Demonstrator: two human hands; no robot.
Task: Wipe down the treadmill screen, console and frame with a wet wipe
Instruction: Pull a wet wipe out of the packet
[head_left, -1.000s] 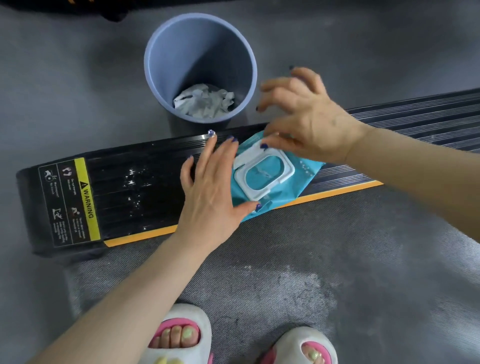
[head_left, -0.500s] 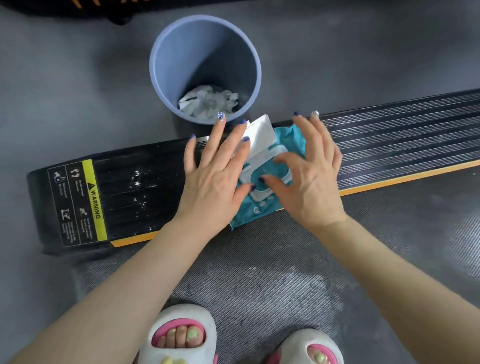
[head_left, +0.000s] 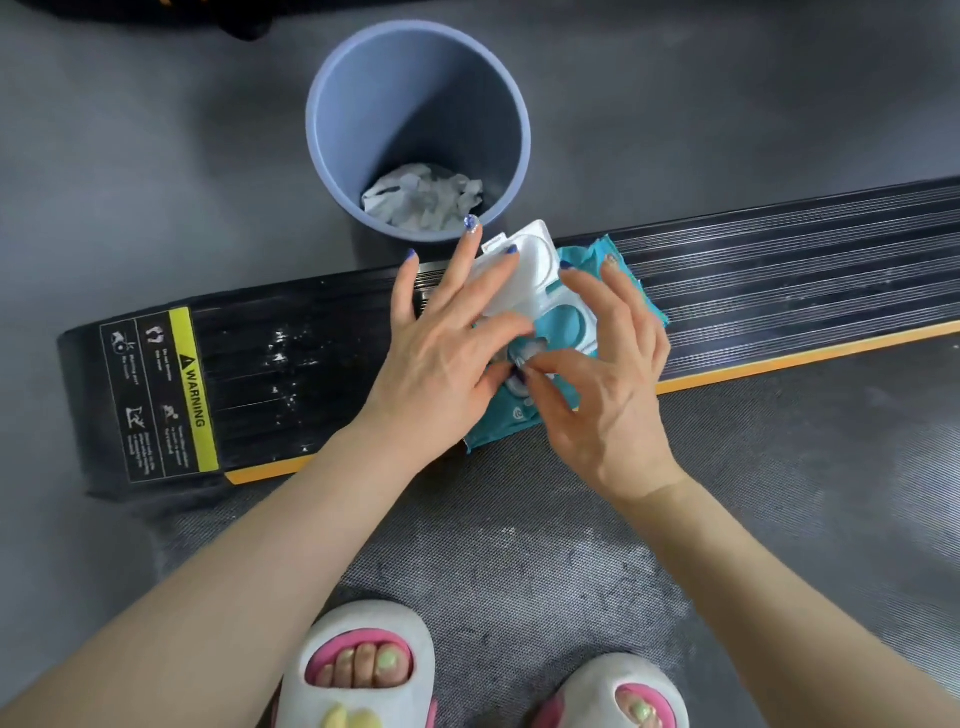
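A dull grey floor (head_left: 130, 156) is filling the upper part of the frame, soft light spreading evenly over it. A blue-grey waste bin (head_left: 332, 171) is standing on it at upper centre, casting a faint shadow to its left and holding crumpled white tissues (head_left: 423, 200) at its bottom. Something black (head_left: 156, 13) is lying along the top left edge, too cropped to identify.

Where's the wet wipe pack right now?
In the head view, the teal wet wipe pack lies centre frame on the treadmill's black side rail, lid flipped open, between both hands, just in front of the blue bin.
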